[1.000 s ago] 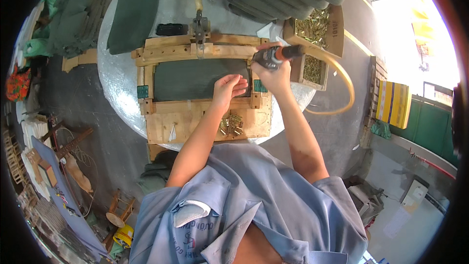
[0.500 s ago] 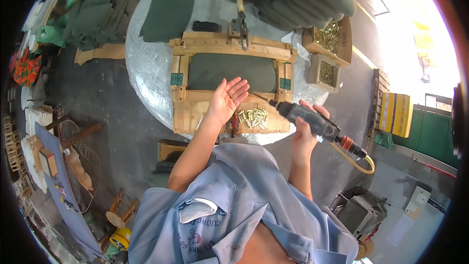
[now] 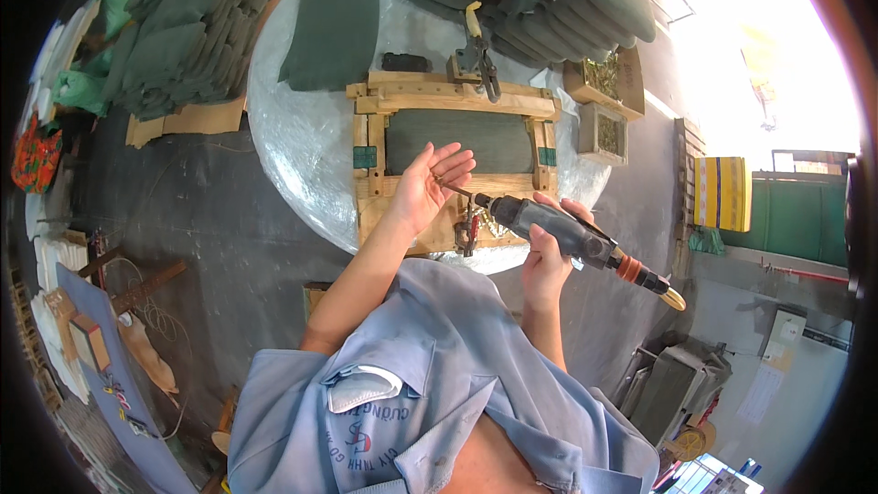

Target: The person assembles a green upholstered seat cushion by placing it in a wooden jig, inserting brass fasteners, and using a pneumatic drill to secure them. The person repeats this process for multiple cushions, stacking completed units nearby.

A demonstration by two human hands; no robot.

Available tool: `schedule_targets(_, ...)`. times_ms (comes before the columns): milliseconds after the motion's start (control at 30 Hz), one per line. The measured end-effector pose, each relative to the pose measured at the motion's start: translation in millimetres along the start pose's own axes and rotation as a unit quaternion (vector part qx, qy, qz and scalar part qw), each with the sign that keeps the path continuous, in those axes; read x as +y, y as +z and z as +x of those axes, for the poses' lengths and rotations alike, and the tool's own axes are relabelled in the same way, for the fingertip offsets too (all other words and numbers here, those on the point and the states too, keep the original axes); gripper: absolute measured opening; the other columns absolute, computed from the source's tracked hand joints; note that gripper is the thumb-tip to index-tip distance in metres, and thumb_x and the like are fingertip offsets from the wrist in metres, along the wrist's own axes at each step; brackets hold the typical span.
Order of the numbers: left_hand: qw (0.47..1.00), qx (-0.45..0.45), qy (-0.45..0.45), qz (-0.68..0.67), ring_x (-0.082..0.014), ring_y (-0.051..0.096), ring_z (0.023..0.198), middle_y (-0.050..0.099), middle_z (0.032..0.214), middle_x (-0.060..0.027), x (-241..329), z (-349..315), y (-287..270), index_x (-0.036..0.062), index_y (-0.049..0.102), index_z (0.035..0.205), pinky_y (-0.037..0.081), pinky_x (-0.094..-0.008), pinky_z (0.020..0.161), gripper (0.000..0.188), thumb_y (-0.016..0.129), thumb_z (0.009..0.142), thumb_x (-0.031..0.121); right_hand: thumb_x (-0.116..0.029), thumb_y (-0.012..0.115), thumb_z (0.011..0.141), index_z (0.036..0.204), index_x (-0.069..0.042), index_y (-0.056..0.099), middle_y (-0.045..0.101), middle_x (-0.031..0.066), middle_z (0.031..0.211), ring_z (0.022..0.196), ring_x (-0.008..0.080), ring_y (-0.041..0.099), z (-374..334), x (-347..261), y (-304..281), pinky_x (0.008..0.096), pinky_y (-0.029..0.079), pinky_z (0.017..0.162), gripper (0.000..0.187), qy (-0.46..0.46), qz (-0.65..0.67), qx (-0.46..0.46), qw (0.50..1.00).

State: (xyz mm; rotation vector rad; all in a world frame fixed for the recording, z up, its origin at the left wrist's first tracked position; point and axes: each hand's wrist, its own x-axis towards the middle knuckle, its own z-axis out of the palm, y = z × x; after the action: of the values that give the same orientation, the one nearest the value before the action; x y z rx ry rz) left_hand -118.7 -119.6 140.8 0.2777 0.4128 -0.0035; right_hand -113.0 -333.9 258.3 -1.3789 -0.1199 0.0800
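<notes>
My right hand (image 3: 547,267) is wrapped round a dark power screwdriver (image 3: 558,227) with an orange-red ring and a yellow hose at its rear. Its long thin bit points left and reaches the fingers of my left hand (image 3: 422,197). That hand is palm up with the fingers stretched out; something small may lie at the bit's tip, too small to make out. Beneath both hands is a wooden frame jig (image 3: 439,105) around a dark green panel (image 3: 457,135). Brass-coloured metal pieces (image 3: 497,226) lie on its near board, partly hidden by the screwdriver, beside a red-handled tool (image 3: 469,230).
A toggle clamp (image 3: 477,59) stands on the jig's far rail. The round table (image 3: 302,178) is wrapped in clear film. A loose green panel (image 3: 331,27) and stacked green panels (image 3: 585,0) lie beyond. Boxes of small metal parts (image 3: 604,133) stand at right.
The screwdriver has moved left, bringing its bit to my left hand's fingers. My left hand stays palm up. The view has shifted, so the jig appears further right.
</notes>
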Motion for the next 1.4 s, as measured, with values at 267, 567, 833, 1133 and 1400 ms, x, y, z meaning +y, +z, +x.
schedule_targets(267, 1.000, 0.002, -0.019, 0.022, -0.0315, 0.071, 0.126, 0.071, 0.138, -0.0228, 17, 0, -27, -0.0050, 0.060, 0.143, 0.061, -0.0415, 0.108, 0.050, 0.050, 0.117, 0.037, 0.003, 0.074, 0.082, 0.143, -0.006, 0.045, 0.069, 0.0252, 0.135, 0.131, 0.0325, 0.064, -22, 6, 25, 0.0479, 0.048, 0.117, 0.068, -0.024, 0.023, 0.065, 0.997)
schedule_targets(567, 0.986, 0.009, -0.156, 0.065, -0.0194, 0.081, 0.089, 0.079, 0.095, -0.0071, 26, -6, -53, 0.0021, 0.074, 0.116, 0.070, -0.0321, 0.082, 0.029, 0.069, 0.110, 0.030, 0.002, 0.070, 0.084, 0.147, -0.008, 0.044, 0.067, 0.0260, 0.137, 0.129, 0.0310, 0.064, -28, 8, 30, 0.0453, 0.048, 0.116, 0.068, -0.039, 0.051, 0.095, 0.993)
schedule_targets(833, 0.993, 0.015, -0.111, 0.037, -0.0125, 0.079, 0.082, 0.078, 0.090, -0.0009, 24, -8, -59, 0.0064, 0.076, 0.106, 0.069, -0.0278, 0.077, 0.018, 0.077, 0.105, 0.025, 0.002, 0.077, 0.083, 0.143, -0.007, 0.046, 0.068, 0.0262, 0.135, 0.135, 0.0351, 0.063, -21, 11, 30, 0.0492, 0.049, 0.117, 0.069, -0.025, 0.054, 0.088, 0.994)
schedule_targets(1133, 0.994, 0.085, -0.049, -0.045, -0.0128, 0.077, 0.075, 0.076, 0.088, -0.0017, 17, -3, -63, 0.0068, 0.076, 0.104, 0.070, -0.0283, 0.076, 0.016, 0.079, 0.103, 0.022, 0.004, 0.077, 0.085, 0.142, -0.004, 0.045, 0.068, 0.0260, 0.135, 0.130, 0.0323, 0.065, 0, 25, 51, 0.0471, 0.050, 0.116, 0.066, -0.038, -0.022, 0.036, 0.998)
schedule_targets(1400, 0.893, 0.178, 0.092, 0.403, -0.0206, 0.076, 0.067, 0.076, 0.078, -0.0096, 47, 8, -71, 0.0061, 0.076, 0.122, 0.061, -0.0395, 0.061, 0.040, 0.068, 0.109, 0.043, 0.004, 0.079, 0.084, 0.138, -0.003, 0.045, 0.071, 0.0238, 0.131, 0.123, 0.0295, 0.068, 53, 64, 98, 0.0446, 0.051, 0.112, 0.064, -0.064, -0.114, -0.045, 0.990)
